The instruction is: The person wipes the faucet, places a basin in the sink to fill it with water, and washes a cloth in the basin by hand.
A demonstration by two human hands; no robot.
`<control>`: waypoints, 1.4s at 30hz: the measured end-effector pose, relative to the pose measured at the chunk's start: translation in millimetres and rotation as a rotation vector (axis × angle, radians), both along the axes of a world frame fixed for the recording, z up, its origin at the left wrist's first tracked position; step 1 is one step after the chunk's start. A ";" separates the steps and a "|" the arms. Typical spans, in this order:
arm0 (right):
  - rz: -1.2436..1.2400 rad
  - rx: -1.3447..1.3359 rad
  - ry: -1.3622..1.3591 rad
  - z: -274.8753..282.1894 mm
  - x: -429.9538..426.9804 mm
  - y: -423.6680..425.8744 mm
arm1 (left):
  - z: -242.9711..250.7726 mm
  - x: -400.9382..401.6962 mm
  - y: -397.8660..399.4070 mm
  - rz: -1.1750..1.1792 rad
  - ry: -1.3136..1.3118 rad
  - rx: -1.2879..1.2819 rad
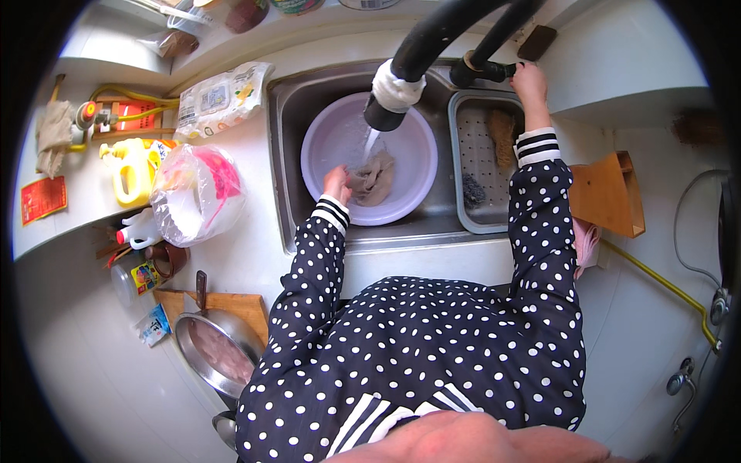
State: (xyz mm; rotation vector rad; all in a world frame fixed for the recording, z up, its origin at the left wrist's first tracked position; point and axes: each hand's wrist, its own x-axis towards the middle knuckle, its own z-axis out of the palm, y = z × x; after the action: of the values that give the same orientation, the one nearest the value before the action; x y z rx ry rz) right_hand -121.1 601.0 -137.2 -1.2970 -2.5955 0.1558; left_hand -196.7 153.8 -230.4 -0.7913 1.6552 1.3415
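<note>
Water runs from the black faucet spout, wrapped near its end in white material, into a pale purple plastic basin in the steel sink. A wet beige cloth lies in the basin under the stream. My left hand reaches over the basin's near left rim, its fingers gripping the cloth's left edge. At the sink's back right corner, my right hand is closed on the faucet's black handle. My right fingertips are partly hidden.
A grey-rimmed drain basket holds a brown scrubber and a steel wool pad. Left of the sink stand a wipes pack, a plastic-wrapped package and a yellow jug. A knife lies by a metal bowl.
</note>
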 end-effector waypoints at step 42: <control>0.062 -0.270 0.465 19.4 48.5 -76.4 | 3.9 17.2 47.3 0.262 0.049 0.171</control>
State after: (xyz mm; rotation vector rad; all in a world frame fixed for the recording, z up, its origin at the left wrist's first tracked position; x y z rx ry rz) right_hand -72.6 524.6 -117.8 -1.0945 -2.2637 0.7469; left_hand -179.5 201.1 -226.5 -0.9016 1.4869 1.6718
